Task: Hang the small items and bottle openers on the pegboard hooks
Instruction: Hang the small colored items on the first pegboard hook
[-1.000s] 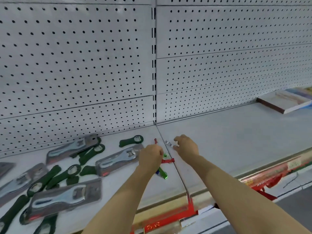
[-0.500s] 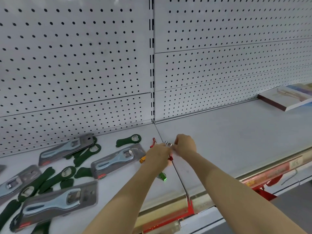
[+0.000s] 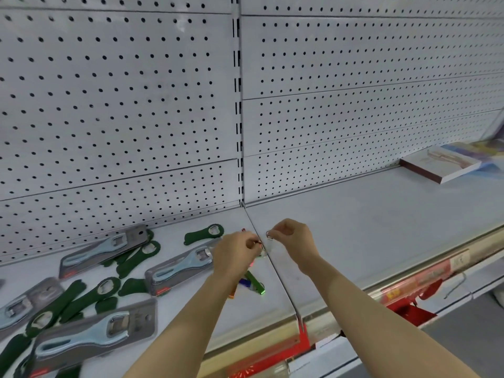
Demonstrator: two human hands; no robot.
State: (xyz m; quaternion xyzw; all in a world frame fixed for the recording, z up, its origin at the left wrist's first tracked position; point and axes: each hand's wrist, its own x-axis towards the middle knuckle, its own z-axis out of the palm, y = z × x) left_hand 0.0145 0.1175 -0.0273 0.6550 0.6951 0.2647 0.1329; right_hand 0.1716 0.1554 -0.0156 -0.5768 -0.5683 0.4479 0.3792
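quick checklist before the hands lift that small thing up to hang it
1. Right hand pinches a small silver ring item: ok.
2. Left hand has a firm hold on a small item: cannot tell, fingers hide it.
3. A hook shows on the pegboard: not ok, only bare holes visible.
4. Loose coloured items lie clear below the hands: ok.
5. Packaged bottle openers still on the shelf, unhung: not ok.

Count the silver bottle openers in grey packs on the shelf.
5 in view. One at the back left, one beside the left hand, one at the front, one at the left edge, and a sliver further left. More may lie out of frame.
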